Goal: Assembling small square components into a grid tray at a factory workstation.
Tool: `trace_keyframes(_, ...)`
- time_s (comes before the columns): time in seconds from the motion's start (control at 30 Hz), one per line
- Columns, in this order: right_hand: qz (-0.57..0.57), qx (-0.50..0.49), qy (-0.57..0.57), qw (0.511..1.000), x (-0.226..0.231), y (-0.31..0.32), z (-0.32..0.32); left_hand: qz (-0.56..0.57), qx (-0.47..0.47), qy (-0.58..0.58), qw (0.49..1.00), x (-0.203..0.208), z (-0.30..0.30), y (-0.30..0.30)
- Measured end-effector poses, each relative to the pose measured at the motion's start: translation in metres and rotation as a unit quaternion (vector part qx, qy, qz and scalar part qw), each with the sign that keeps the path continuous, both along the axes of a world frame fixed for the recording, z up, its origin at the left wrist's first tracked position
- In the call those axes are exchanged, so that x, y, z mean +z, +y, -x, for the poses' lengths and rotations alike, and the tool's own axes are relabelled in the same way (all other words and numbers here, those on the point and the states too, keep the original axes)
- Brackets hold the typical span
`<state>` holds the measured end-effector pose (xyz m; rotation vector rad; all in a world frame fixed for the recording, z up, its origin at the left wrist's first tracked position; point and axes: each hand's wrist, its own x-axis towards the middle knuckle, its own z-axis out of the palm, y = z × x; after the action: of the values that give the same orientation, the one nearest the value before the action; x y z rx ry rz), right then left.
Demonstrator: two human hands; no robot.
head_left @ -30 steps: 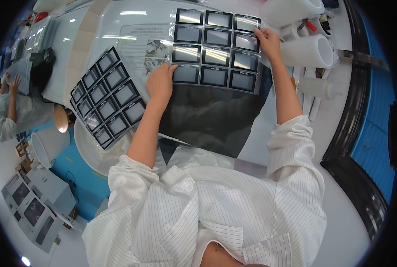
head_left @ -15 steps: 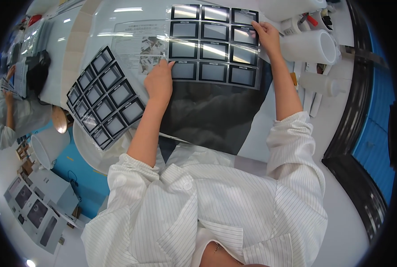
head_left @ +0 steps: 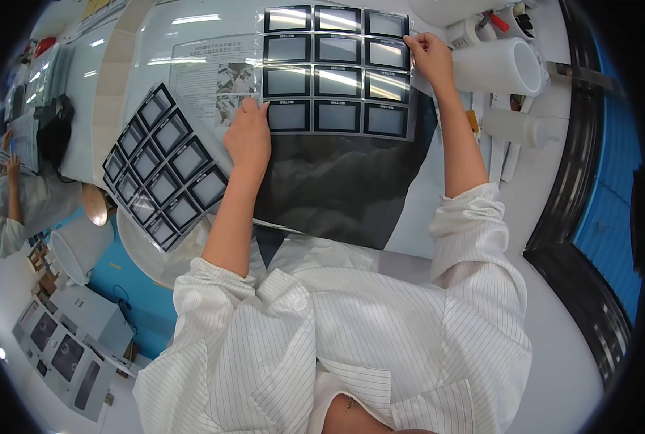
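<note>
Between my two hands is a clear film sheet [head_left: 337,78] bearing rows of black-framed grey rectangles. My left hand [head_left: 248,134] pinches its lower left edge with thumb and fingers. At its upper right edge, my right hand [head_left: 431,59] grips the sheet between thumb and fingertips. Light strips reflect off its glossy face. Beneath its lower part lies a dark glossy mat [head_left: 337,188]. A second sheet of the same kind [head_left: 164,168] lies tilted to the left of my left forearm, its lower end reaching past the table edge.
A printed page [head_left: 199,79] with pictures lies under the tabletop's glossy cover. White tubs [head_left: 499,69] and a squeeze bottle [head_left: 514,128] stand at the right. A round white bin [head_left: 130,231] sits below the table's left edge. Another person [head_left: 18,195] works at far left.
Both hands and the held sheet have shifted slightly left in the picture. The tilted sheet also appears a little farther left and lower. My grip on the sheet stays the same.
</note>
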<state>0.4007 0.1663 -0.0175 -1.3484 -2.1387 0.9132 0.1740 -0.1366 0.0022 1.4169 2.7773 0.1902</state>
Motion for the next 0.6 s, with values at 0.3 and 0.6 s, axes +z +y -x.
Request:
trace_keyframes(0.3,-0.140,-0.057,-0.116,0.982,0.001,-0.003,0.008,-0.067,0.039,-0.002,0.997,0.002,-0.003,0.004)
trace_keyframes(0.6,0.003,-0.110,-0.218,0.970,-0.004,0.031,0.044,-0.252,0.121,-0.062,0.958,-0.022,0.006,0.037)
